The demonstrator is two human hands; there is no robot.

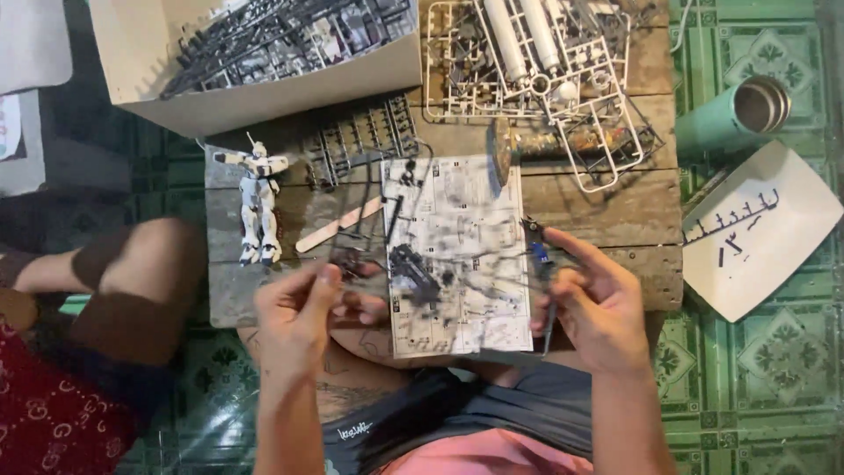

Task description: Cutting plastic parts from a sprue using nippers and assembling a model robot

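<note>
My left hand (303, 312) pinches a dark plastic parts frame (400, 264) that stretches out over the printed instruction sheet (457, 255). My right hand (598, 303) grips small blue-handled nippers (538, 251), their tip pointing up and left toward the sheet. The sheet lies on a low wooden table (615, 211) in front of me. A white robot model (259, 207) lies on the table to the left, with a flat wooden stick (338, 226) beside it.
White parts frames (536, 70) and dark parts frames (360, 141) lie at the back of the table. A cardboard box (264, 97) holds more frames. A teal tumbler (734, 114) and a white box lid (760, 229) sit right. Another person's knee (132, 273) is left.
</note>
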